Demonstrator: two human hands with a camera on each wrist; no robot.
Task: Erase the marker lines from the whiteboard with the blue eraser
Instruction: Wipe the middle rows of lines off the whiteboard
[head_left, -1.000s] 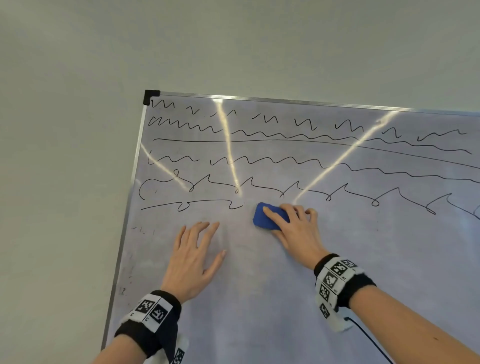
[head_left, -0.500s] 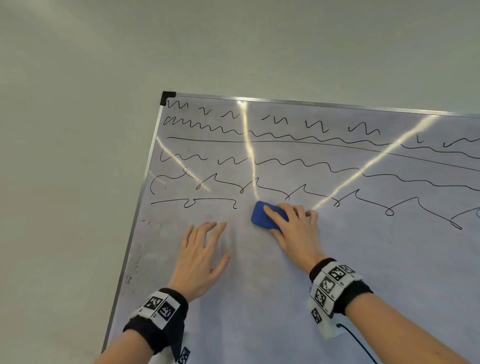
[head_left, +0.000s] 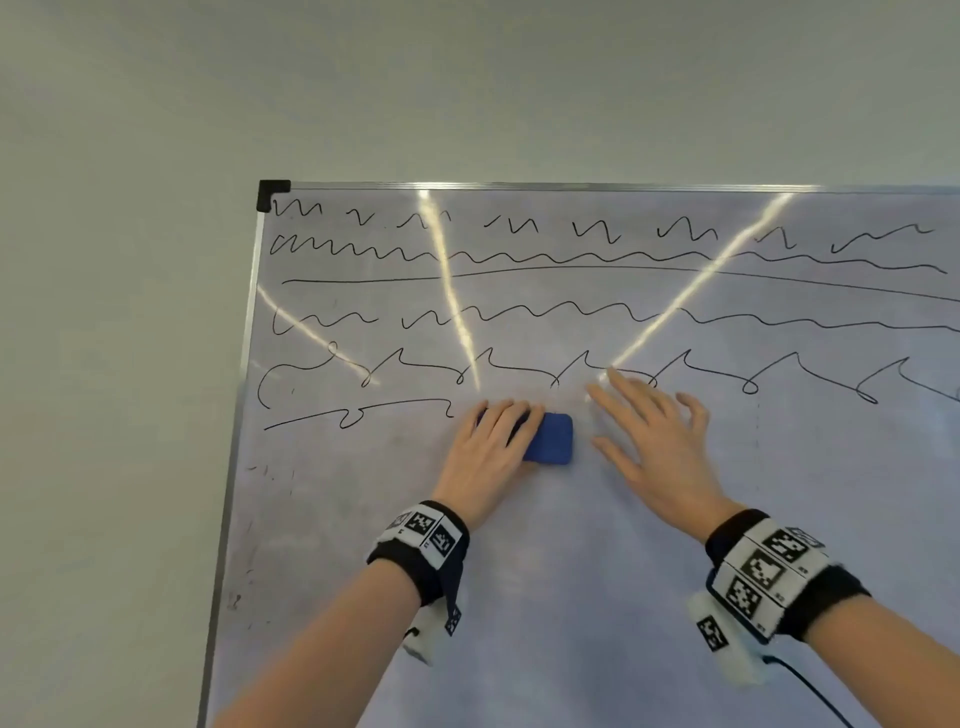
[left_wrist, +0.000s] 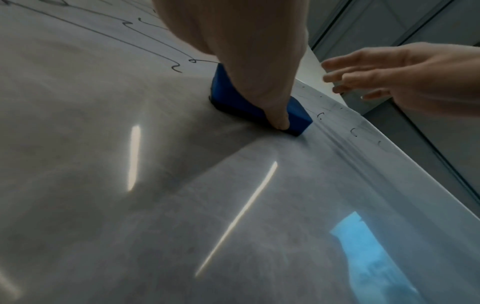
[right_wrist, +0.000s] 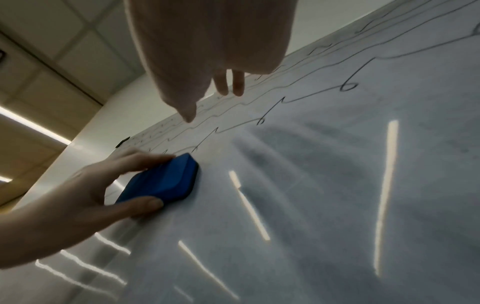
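Note:
The blue eraser (head_left: 551, 439) lies flat against the whiteboard (head_left: 571, 597), just below the lowest wavy row of black marker lines (head_left: 519, 312). My left hand (head_left: 498, 441) grips it, fingers over the top and thumb along its lower edge; the left wrist view shows the thumb pressed on the eraser (left_wrist: 298, 116). My right hand (head_left: 649, 431) is just right of the eraser, with fingers spread and straight and nothing in it. In the right wrist view the eraser (right_wrist: 166, 179) sits in the left hand (right_wrist: 85, 191). The board below the hands carries only faint smears.
A metal frame (head_left: 234, 467) with a black corner cap (head_left: 272, 195) borders the board at the left and top. A pale wall lies beyond it. Bright streaks of ceiling light reflect across the board. A short squiggle (head_left: 358, 413) lies left of the eraser.
The eraser has passed from my right hand to my left hand. The right hand has let go and opened to the right of it. The left hand had been lying flat on the board.

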